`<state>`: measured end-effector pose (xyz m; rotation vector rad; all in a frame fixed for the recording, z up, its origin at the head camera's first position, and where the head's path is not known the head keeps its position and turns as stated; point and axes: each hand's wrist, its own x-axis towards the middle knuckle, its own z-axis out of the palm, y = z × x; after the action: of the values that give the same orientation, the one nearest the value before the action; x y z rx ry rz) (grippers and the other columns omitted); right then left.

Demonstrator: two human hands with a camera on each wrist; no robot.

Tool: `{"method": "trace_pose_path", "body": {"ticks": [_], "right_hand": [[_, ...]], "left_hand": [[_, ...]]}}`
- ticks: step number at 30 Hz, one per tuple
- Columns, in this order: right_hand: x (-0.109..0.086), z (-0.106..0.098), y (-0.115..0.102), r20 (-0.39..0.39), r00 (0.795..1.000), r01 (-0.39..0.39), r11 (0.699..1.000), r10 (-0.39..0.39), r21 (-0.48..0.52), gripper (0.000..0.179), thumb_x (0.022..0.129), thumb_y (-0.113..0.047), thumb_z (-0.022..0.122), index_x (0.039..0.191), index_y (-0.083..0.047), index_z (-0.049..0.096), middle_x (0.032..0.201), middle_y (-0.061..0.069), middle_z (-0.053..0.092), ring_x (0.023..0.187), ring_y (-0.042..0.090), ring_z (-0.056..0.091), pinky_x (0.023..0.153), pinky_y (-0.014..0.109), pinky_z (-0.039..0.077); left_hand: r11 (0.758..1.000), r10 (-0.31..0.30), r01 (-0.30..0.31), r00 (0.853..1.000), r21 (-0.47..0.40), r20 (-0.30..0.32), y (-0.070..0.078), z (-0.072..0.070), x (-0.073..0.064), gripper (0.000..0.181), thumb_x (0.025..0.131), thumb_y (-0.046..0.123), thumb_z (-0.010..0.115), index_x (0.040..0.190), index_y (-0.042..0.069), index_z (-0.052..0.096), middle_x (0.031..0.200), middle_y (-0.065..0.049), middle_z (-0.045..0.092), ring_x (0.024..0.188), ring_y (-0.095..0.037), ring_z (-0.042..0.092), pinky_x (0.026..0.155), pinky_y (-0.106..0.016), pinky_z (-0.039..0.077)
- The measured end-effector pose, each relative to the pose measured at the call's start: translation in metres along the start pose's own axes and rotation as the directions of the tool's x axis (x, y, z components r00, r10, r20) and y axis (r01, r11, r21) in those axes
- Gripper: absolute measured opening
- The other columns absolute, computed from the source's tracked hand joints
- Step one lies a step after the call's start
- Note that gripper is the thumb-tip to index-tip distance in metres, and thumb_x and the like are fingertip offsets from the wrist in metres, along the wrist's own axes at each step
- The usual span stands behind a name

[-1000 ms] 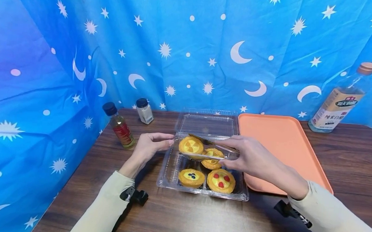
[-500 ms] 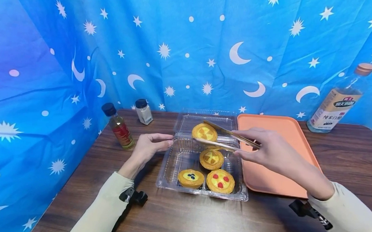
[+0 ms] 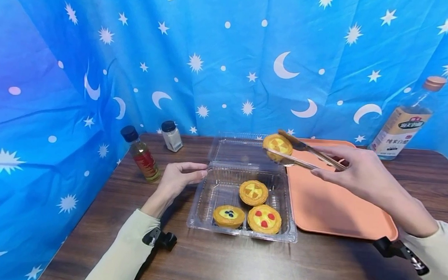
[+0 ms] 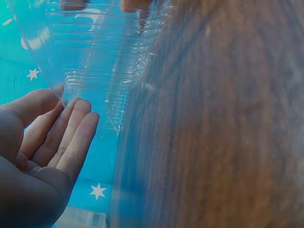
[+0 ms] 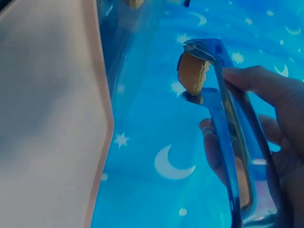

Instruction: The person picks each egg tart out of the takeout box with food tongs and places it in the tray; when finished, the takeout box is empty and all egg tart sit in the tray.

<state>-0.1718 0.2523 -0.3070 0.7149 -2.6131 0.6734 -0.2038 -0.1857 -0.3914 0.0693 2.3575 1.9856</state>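
My right hand (image 3: 368,170) grips metal tongs (image 3: 315,151). Between their tips is an egg tart (image 3: 278,146) with orange pieces on top, raised over the open lid side of the clear plastic container (image 3: 196,215) by the orange tray (image 3: 339,207). From its side, the same tart (image 5: 192,73) shows pinched in the right wrist view. My left hand (image 3: 177,180) pinches the container's back left rim with thumb and forefinger. Still inside the container are a blueberry tart (image 3: 228,217), a tart with red berries (image 3: 264,219) and another orange-piece tart (image 3: 253,193).
Behind my left hand stand a red-labelled sauce bottle (image 3: 145,161) and a black-capped shaker (image 3: 173,137). A tall vinegar bottle (image 3: 401,129) stands at the back right. A blue star-patterned cloth (image 3: 227,89) hangs along the table's back edge.
My right hand has lifted the tart with the tongs from the container's back left part and carried it back and to the right, towards the tray. My left hand stays at the container's rim.
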Motion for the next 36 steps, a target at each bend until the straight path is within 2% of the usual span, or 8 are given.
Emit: {"method": "trace_pose_path", "body": {"ticks": [4, 8, 12, 20, 23, 28, 33, 36], "right_hand": [[-0.002, -0.004, 0.012, -0.009, 0.996, -0.083, 0.996, 0.083, -0.015, 0.056, 0.09, -0.026, 0.088, 0.142, -0.02, 0.07, 0.13, 0.013, 0.073, 0.067, 0.011, 0.058, 0.057, 0.03, 0.044], [-0.002, -0.005, 0.023, 0.008, 0.992, -0.128, 0.991, 0.128, -0.034, 0.054, 0.093, -0.03, 0.086, 0.142, -0.014, 0.07, 0.124, 0.02, 0.074, 0.059, 0.013, 0.052, 0.059, 0.033, 0.043], [0.0, -0.002, 0.031, 0.038, 0.986, -0.158, 0.987, 0.159, -0.029, 0.057, 0.094, -0.035, 0.084, 0.144, -0.013, 0.068, 0.127, 0.024, 0.072, 0.055, 0.015, 0.048, 0.057, 0.033, 0.039], [0.0, 0.003, 0.048, 0.047, 0.979, -0.198, 0.98, 0.199, -0.03, 0.056, 0.096, -0.037, 0.082, 0.143, -0.01, 0.068, 0.128, 0.026, 0.071, 0.063, 0.019, 0.053, 0.058, 0.034, 0.039], [-0.001, 0.005, 0.055, 0.041, 0.976, -0.213, 0.976, 0.214, -0.037, 0.056, 0.095, -0.037, 0.082, 0.142, -0.009, 0.068, 0.117, 0.024, 0.074, 0.064, 0.02, 0.053, 0.057, 0.034, 0.039], [0.001, 0.012, 0.066, 0.039, 0.972, -0.231, 0.971, 0.233, -0.06, 0.056, 0.095, -0.036, 0.082, 0.141, -0.009, 0.068, 0.087, 0.007, 0.067, 0.065, 0.021, 0.049, 0.055, 0.034, 0.036], [0.005, 0.019, 0.074, 0.066, 0.966, -0.248, 0.967, 0.252, -0.059, 0.058, 0.096, -0.036, 0.082, 0.141, -0.003, 0.067, 0.083, 0.006, 0.064, 0.067, 0.022, 0.05, 0.055, 0.035, 0.037], [0.007, 0.021, 0.077, 0.068, 0.964, -0.254, 0.966, 0.257, -0.048, 0.057, 0.095, -0.033, 0.082, 0.14, -0.001, 0.067, 0.09, 0.011, 0.069, 0.07, 0.023, 0.053, 0.056, 0.035, 0.039]], "left_hand": [[1.0, -0.001, 0.001, 1.0, -0.005, 0.004, -0.003, 0.0, 0.001, 0.029, 0.096, 0.009, 0.081, 0.122, -0.002, 0.077, 0.112, -0.015, 0.079, 0.1, -0.022, 0.078, 0.095, -0.037, 0.062], [1.0, -0.003, 0.003, 1.0, 0.001, 0.002, -0.004, -0.002, -0.001, 0.028, 0.096, 0.009, 0.081, 0.121, -0.001, 0.077, 0.111, -0.015, 0.079, 0.1, -0.023, 0.078, 0.092, -0.035, 0.062], [1.0, 0.0, 0.0, 1.0, 0.013, -0.009, -0.005, -0.006, -0.004, 0.028, 0.096, 0.009, 0.081, 0.122, 0.0, 0.078, 0.111, -0.014, 0.079, 0.099, -0.022, 0.078, 0.091, -0.033, 0.063], [1.0, 0.019, -0.019, 1.0, 0.001, 0.011, -0.006, -0.006, -0.003, 0.03, 0.096, 0.009, 0.08, 0.124, -0.003, 0.076, 0.113, -0.016, 0.078, 0.099, -0.02, 0.078, 0.092, -0.034, 0.062], [1.0, 0.015, -0.015, 1.0, -0.011, 0.01, -0.006, -0.005, -0.002, 0.03, 0.096, 0.008, 0.08, 0.123, -0.004, 0.076, 0.112, -0.017, 0.078, 0.099, -0.021, 0.078, 0.092, -0.034, 0.062], [1.0, 0.012, -0.012, 1.0, -0.021, 0.011, -0.004, -0.003, -0.001, 0.03, 0.096, 0.006, 0.08, 0.123, -0.005, 0.075, 0.112, -0.017, 0.078, 0.098, -0.021, 0.078, 0.091, -0.035, 0.063], [1.0, 0.006, -0.006, 1.0, -0.031, 0.013, -0.004, -0.001, 0.001, 0.03, 0.095, 0.006, 0.081, 0.123, -0.006, 0.075, 0.112, -0.017, 0.078, 0.096, -0.02, 0.078, 0.092, -0.036, 0.063], [1.0, 0.006, -0.005, 1.0, -0.021, 0.016, -0.002, 0.0, 0.001, 0.03, 0.096, 0.007, 0.081, 0.123, -0.005, 0.076, 0.111, -0.017, 0.078, 0.096, -0.019, 0.078, 0.093, -0.038, 0.062]]}}
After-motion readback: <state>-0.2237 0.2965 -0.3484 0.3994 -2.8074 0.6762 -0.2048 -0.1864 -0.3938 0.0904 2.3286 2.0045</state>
